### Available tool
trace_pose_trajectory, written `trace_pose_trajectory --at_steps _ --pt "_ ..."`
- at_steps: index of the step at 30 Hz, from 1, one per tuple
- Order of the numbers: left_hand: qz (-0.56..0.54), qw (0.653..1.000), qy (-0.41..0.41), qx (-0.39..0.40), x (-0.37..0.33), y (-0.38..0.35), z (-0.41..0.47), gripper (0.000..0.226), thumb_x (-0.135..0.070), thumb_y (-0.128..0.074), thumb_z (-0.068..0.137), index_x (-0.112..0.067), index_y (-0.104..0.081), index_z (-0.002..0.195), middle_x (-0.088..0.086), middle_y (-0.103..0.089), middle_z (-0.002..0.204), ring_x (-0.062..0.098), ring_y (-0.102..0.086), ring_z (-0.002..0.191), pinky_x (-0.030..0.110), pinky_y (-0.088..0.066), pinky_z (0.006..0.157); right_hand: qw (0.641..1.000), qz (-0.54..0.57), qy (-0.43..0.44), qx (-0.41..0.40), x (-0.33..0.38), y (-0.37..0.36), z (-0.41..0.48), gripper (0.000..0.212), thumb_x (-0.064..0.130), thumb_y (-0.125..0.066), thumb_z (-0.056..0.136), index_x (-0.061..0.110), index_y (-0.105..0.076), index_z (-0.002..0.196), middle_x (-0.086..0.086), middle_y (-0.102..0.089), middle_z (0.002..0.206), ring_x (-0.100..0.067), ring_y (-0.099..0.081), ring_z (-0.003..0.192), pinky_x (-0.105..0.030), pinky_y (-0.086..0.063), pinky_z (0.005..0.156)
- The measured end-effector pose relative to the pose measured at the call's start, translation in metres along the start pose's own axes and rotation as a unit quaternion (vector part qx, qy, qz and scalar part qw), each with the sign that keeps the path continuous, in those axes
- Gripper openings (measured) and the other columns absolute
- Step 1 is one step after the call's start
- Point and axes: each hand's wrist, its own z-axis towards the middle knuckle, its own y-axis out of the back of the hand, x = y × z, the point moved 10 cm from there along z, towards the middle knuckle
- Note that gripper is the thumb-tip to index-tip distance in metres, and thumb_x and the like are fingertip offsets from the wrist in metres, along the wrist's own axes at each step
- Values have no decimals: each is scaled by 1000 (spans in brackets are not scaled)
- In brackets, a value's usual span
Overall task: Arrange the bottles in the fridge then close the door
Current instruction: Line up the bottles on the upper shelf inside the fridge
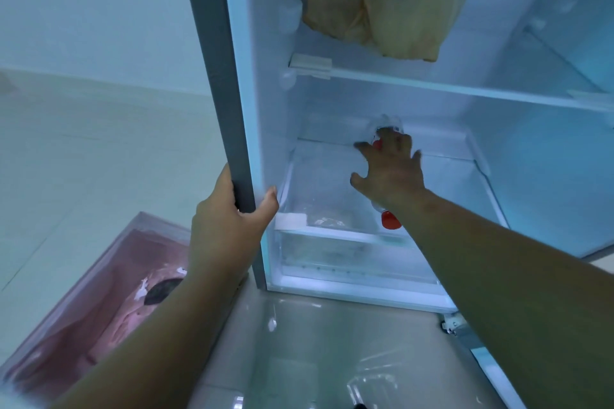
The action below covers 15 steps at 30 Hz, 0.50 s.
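Two bare hands work at an open fridge (252,83), whose grey side edge runs down to the left hand. Above both hands a white shelf (432,85) crosses the cabinet, and on it sit two yellowish plastic bags (392,0), pressed together side by side, contents unclear. Down and left of the left hand lies a pinkish transparent bag (99,292) on the pale floor (83,149), with a dark patch showing through it. Under the right hand is the glass lower shelf (319,183), and beneath that a clear drawer (349,259). The left hand (229,219) is wrapped around the fridge's front edge, thumb on the inner side, fingers hidden behind the grey panel, a firm clasp. The right hand (392,169) reaches deep inside with fingers spread, fingertips touching the far bottle (387,128), a clear one with a red cap near the back wall; whether it truly clasps it cannot be told through the blur. A second bottle (389,219) lies on the glass shelf just under the right wrist, only its red cap and a bit of clear neck showing, cap pointing toward the front.
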Motion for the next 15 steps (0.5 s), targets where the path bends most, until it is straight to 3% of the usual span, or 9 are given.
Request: trace_pose_trajectory --at_steps 2,4,11,13,15 --pt "1 1000 -1 3 0 0 0 22 -39 -69 89 -29 -55 102 -28 -62 71 -6 -59 65 26 -46 62 997 20 -76 15 -14 -5 -5 92 57 -57 81 43 2 149 -7 9 161 -43 13 144 -67 -4 110" --pt "3 1000 -1 3 0 -1 0 22 -39 -68 89 -29 -54 102 -32 -60 70 -7 -58 64 25 -45 61 991 39 -130 14 -23 -9 -10 106 60 -60 78 45 20 145 -6 22 159 -48 21 141 -71 -2 107" --pt "-8 1000 1 -12 0 0 -1 23 -39 -69 88 -31 -57 106 -21 -67 79 -2 -64 72 26 -49 66 983 81 -163 13 -27 -12 -12 112 54 -67 76 49 23 143 -3 35 154 -52 16 141 -73 -21 102" --pt "-6 1000 2 -14 0 0 -2 24 -39 -69 88 -31 -57 108 -21 -67 82 -4 -63 73 24 -49 66 983 91 -161 19 -26 -14 -11 107 44 -67 79 50 17 144 -2 31 156 -53 -2 141 -60 -39 94" --pt "-3 1000 -1 -17 -1 0 -2 25 -38 -68 88 -30 -57 109 -20 -67 83 -3 -64 75 25 -50 66 978 111 -170 42 -29 -19 -9 93 29 -61 82 48 2 148 -4 15 160 -48 -34 129 -42 -45 84"
